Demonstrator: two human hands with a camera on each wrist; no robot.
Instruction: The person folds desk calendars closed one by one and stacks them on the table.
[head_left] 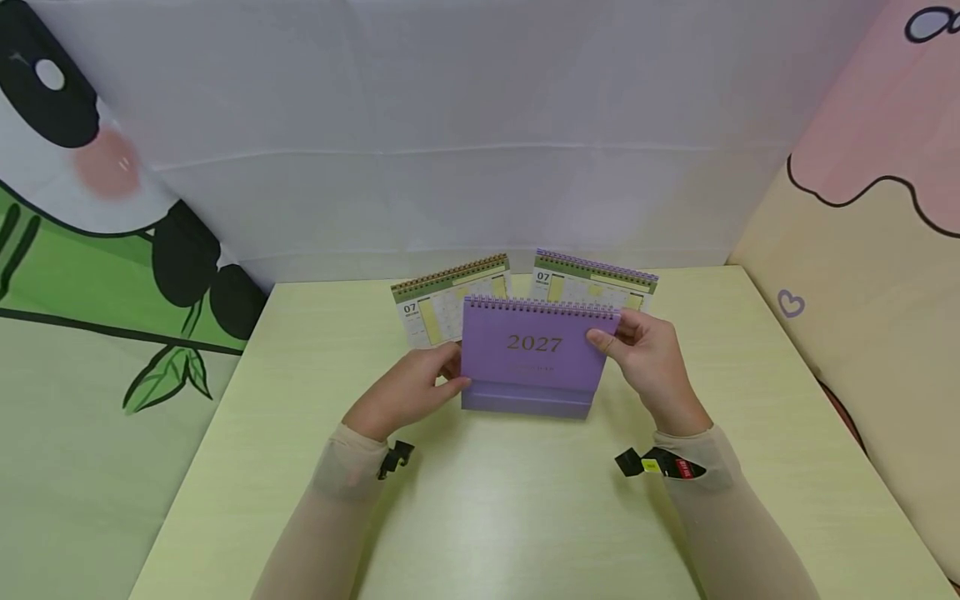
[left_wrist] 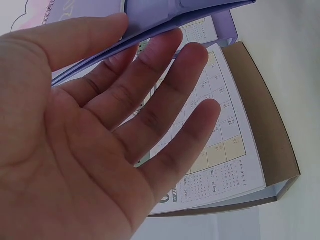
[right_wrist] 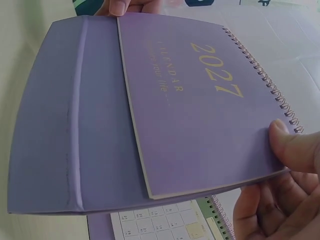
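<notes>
A purple spiral-bound desk calendar (head_left: 525, 358) marked "2027" is held up over the table, its cover facing me. My right hand (head_left: 654, 367) pinches its upper right corner, thumb on the cover and fingers behind. At the lower left edge, my left hand (head_left: 408, 387) pinches it between thumb and index finger; the other fingers spread loosely in the left wrist view. Behind it, on the table, are two more desk calendars showing "07" pages: one with a brown base (left_wrist: 265, 120) on the left, and one with purple rings (head_left: 596, 279) on the right.
The pale wooden table (head_left: 480, 517) meets a white cloth backdrop (head_left: 480, 200) at its far edge. Cartoon-printed panels stand at the left (head_left: 90, 433) and right (head_left: 855, 275).
</notes>
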